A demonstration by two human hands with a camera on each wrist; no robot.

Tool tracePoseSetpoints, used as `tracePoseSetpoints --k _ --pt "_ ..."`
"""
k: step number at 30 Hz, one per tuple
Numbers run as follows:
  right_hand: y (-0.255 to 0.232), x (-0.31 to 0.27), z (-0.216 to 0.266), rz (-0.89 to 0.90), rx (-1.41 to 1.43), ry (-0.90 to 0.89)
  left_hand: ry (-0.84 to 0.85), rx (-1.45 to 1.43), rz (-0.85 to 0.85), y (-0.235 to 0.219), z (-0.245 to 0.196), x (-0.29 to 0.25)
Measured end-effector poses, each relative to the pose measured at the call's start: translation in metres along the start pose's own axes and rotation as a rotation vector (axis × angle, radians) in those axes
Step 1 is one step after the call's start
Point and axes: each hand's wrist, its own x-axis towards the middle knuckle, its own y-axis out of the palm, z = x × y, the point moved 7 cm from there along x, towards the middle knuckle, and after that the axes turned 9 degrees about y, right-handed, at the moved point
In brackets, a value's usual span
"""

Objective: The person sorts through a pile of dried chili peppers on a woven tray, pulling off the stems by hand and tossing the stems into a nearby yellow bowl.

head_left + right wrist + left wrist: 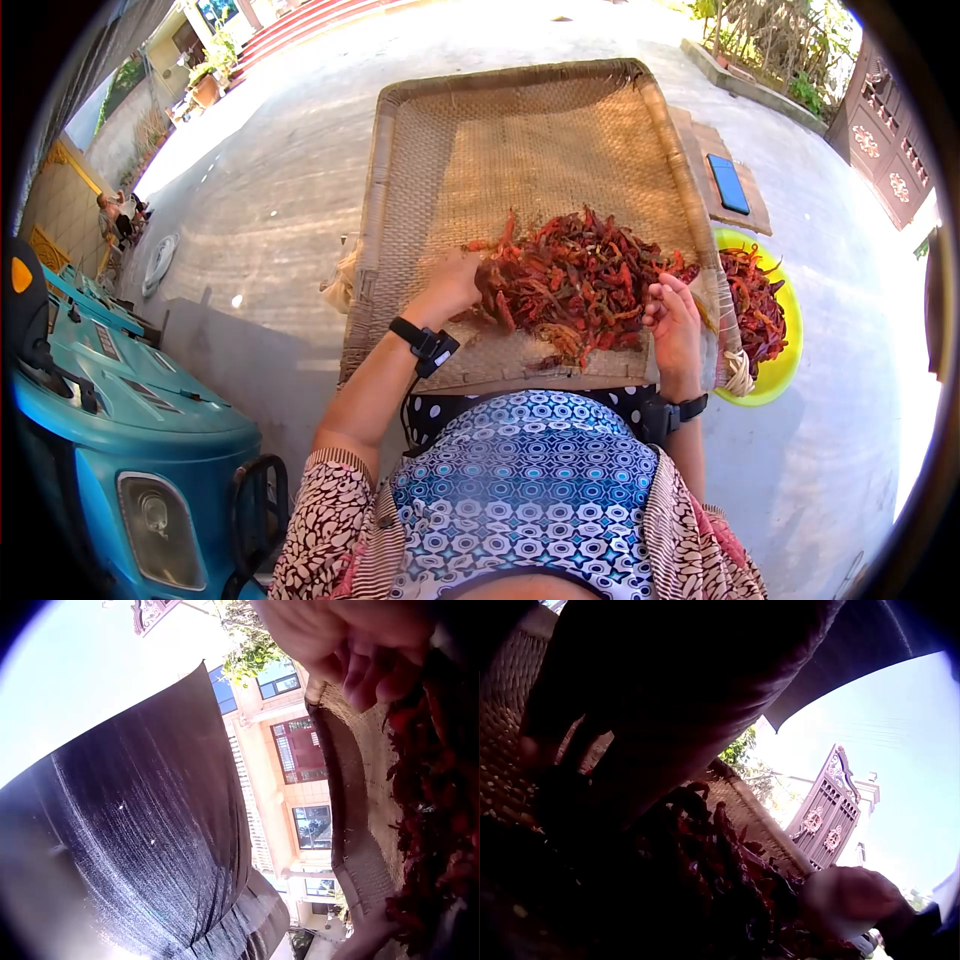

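Observation:
Dried red chillies (575, 280) lie heaped in the near half of a shallow woven tray (530, 120). At the heap's left edge my left hand (455, 285) reaches down, its fingertips hidden among the chillies; the left wrist view shows this hand (652, 712) dark, with gaps between the extended fingers. Over the heap's right side, my right hand (675, 325) is raised palm up with loosely bent fingers. In the right wrist view those fingers (364, 675) hang above the tray beside the chillies (435, 802), and nothing shows between them.
A yellow-green basin (785, 350) of chillies stands right of the tray, partly under its rim. Behind it a blue phone (728, 184) lies on cardboard (755, 205). A teal vehicle (150, 420) is at the near left. Someone sits far off at the left.

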Motion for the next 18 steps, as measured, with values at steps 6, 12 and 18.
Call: tracePoseSetpoints --k 6,12,18 --pt "0.003 -0.001 -0.014 0.016 -0.053 0.022 0.054 -0.391 -0.099 0.012 -0.040 0.020" --pt "0.017 -0.007 -0.020 0.045 -0.165 0.065 0.230 -0.409 -0.293 -0.013 -0.086 0.013" --pt "0.037 -0.010 -0.016 0.108 -0.341 0.034 0.208 -0.569 -0.288 -0.033 -0.112 -0.003"
